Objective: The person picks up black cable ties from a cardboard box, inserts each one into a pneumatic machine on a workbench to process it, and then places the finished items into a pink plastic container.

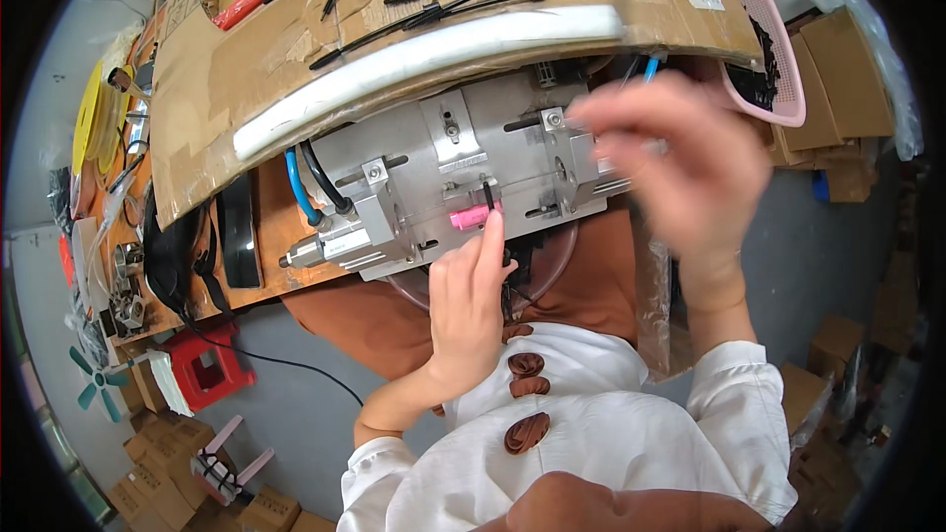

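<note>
A metal fixture plate (507, 143) with bolted brackets lies across the bench in front of me. At its near middle sits a small pink block (470, 218), with a short black stick (489, 195) standing against it. My left hand (468, 300) reaches up from below; its index finger is stretched out, its tip on the stick beside the pink block. The thumb is apart from that finger, and the remaining fingers are bent. Over the fixture's right end hangs my right hand (685, 163), smeared by motion; whether its fingers hold anything is hidden by the blur.
A cardboard sheet (394, 89) edged with a white foam strip (434, 64) overhangs the fixture and bears several black rods (434, 18). Right of it stands a pink basket (785, 89) of black parts. Blue hose (299, 187) meets the fixture's left end. A red stool (202, 369) stands below left.
</note>
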`<action>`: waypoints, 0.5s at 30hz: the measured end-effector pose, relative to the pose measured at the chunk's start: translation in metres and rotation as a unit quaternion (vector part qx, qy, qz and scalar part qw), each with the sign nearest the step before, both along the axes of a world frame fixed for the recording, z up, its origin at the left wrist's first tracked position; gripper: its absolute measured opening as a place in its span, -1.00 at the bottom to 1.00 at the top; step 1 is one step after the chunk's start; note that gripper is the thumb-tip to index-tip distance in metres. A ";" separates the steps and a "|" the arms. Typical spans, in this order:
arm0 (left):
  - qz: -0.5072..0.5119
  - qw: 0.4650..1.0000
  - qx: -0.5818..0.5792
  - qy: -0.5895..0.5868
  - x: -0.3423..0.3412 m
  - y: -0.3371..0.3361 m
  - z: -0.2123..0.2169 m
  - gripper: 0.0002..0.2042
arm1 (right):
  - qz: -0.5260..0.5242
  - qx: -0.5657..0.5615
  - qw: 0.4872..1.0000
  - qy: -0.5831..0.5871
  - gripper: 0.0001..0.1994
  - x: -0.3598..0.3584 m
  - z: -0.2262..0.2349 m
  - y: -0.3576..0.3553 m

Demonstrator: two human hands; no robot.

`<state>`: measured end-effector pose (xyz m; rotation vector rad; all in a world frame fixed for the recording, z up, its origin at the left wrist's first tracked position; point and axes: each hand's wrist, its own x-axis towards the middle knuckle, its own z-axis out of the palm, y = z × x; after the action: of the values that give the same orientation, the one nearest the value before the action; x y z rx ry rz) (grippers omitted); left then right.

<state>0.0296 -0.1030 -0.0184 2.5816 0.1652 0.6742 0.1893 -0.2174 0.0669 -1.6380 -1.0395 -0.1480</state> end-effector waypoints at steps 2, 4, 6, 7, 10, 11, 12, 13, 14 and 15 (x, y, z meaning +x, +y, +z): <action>-0.004 0.986 -0.081 -0.145 0.007 -0.001 0.002 -0.44 | 0.048 -0.041 0.995 -0.074 -0.71 -0.012 -0.030 -0.004; -0.023 0.979 -0.092 -0.181 0.015 -0.001 0.005 -0.47 | 0.066 -0.044 0.997 0.016 -0.71 -0.031 -0.042 -0.004; -0.063 0.978 -0.074 -0.186 0.017 0.002 0.014 -0.52 | 0.066 -0.027 0.986 0.149 -0.73 -0.045 -0.046 -0.005; -0.066 0.978 -0.073 -0.186 0.018 0.003 0.017 -0.52 | 0.064 -0.025 0.987 0.148 -0.73 -0.046 -0.049 -0.006; -0.119 0.975 -0.086 -0.168 0.028 0.007 0.021 -0.57 | 0.058 0.020 0.985 0.161 -0.73 -0.044 -0.056 -0.007; -0.120 0.974 -0.085 -0.171 0.035 0.011 0.026 -0.57 | 0.057 0.021 0.986 0.158 -0.73 -0.040 -0.053 -0.010; -0.137 0.973 -0.078 -0.169 0.043 0.017 0.034 -0.58 | 0.008 0.005 0.993 0.119 -0.75 -0.035 -0.050 -0.014; -0.154 0.971 -0.072 -0.166 0.052 0.026 0.043 -0.59 | -0.042 -0.011 0.996 0.080 -0.76 -0.028 -0.047 -0.019; -0.107 0.978 -0.028 -0.175 0.065 0.043 0.051 -0.62 | -0.107 0.018 0.994 0.030 -0.77 -0.013 -0.047 -0.026; -0.066 0.981 0.013 -0.183 0.083 0.064 0.060 -0.64 | -0.178 0.045 0.983 -0.020 -0.78 0.005 -0.045 -0.037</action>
<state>0.1129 -0.0393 0.0412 2.4130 -0.1342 1.0882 0.1941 -0.2542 0.0222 -1.7307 -0.7504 -0.4601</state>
